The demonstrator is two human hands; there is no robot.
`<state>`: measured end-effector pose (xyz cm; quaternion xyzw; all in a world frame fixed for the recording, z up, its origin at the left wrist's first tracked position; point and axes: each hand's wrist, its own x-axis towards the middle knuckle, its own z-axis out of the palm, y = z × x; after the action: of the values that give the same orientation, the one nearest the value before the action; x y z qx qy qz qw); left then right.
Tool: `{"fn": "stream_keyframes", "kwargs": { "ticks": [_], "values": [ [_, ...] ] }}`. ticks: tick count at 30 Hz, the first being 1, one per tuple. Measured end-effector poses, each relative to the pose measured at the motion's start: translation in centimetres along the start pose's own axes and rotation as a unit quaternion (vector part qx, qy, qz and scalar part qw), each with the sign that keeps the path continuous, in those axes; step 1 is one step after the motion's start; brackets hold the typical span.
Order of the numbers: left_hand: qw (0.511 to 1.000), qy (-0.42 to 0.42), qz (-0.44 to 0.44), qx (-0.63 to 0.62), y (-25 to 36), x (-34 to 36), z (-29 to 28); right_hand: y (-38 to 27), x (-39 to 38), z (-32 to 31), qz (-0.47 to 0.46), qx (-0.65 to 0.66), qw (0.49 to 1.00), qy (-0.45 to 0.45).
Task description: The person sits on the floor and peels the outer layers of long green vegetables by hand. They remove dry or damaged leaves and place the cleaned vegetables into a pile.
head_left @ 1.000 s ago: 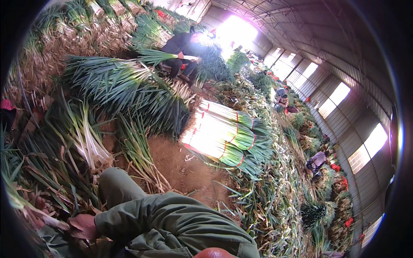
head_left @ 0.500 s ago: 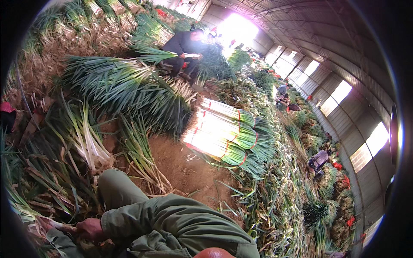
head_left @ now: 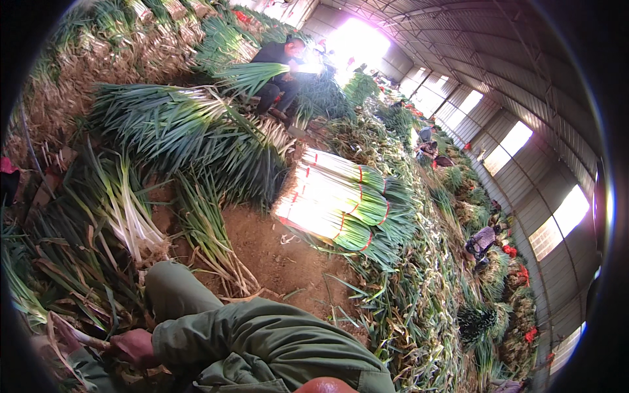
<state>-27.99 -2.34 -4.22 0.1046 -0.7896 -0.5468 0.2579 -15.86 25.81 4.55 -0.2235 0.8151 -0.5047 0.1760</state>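
Observation:
At the lower left, my right hand (head_left: 134, 348) is closed on the root end of a leek (head_left: 90, 340). Its green sleeve stretches across the bottom of the view. My left hand (head_left: 64, 336), dim near the rim, is closed round the same stalk farther along. The leek's pale shank shows between the two hands; its leaves blend into the greenery beside it. Just beyond my hands lies a heap of untrimmed leeks (head_left: 65, 262). A loose bunch of leeks (head_left: 134, 219) with white shanks and roots leans beside my knee (head_left: 173, 288).
Bundled leeks (head_left: 327, 196) with red ties lie on the soil ahead. Beyond are a large leek pile (head_left: 164, 124) and a seated person (head_left: 272, 72) holding leeks. Stripped leaves (head_left: 419, 288) cover the ground to the right. Other people work along the wall (head_left: 524, 196).
My hands stay on the leek, with its shank now more exposed between them. The seated person has lifted their head, and their leeks have shifted. The whole view has moved slightly.

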Motion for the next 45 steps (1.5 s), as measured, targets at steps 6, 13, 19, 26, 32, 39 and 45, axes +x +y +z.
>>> {"fn": "stream_keyframes", "kwargs": {
  "ticks": [6, 13, 19, 26, 32, 39, 45],
  "values": [
    [1.000, 0.010, 0.020, 0.022, 1.2, 0.7, 1.3, -0.7, 0.2, -0.5, -0.003, -0.052, 0.998, 0.043],
    [0.991, 0.041, 0.074, 0.105, 0.4, 0.8, 1.2, 0.9, 0.8, 0.7, -0.033, -0.125, 0.989, 0.067],
    [0.971, 0.027, -0.079, 0.226, -4.0, 2.7, -0.4, 1.5, 1.1, 1.4, -0.054, -0.161, 0.983, 0.070],
    [0.923, 0.134, 0.066, 0.354, -5.0, 1.2, 0.1, 1.3, 1.2, 0.9, -0.024, -0.131, 0.990, 0.044],
    [0.943, 0.133, 0.072, 0.296, -2.2, 0.2, 1.3, 1.1, 1.7, 0.5, 0.016, -0.090, 0.996, 0.023],
    [0.976, 0.084, 0.084, 0.181, 0.4, -2.7, 2.3, 1.7, 1.7, 0.3, 0.008, -0.045, 0.998, 0.043],
    [0.991, 0.029, 0.092, 0.092, 2.7, -5.7, 3.5, 1.8, 1.8, -0.2, -0.019, 0.019, 0.998, 0.062]
  ]
}}
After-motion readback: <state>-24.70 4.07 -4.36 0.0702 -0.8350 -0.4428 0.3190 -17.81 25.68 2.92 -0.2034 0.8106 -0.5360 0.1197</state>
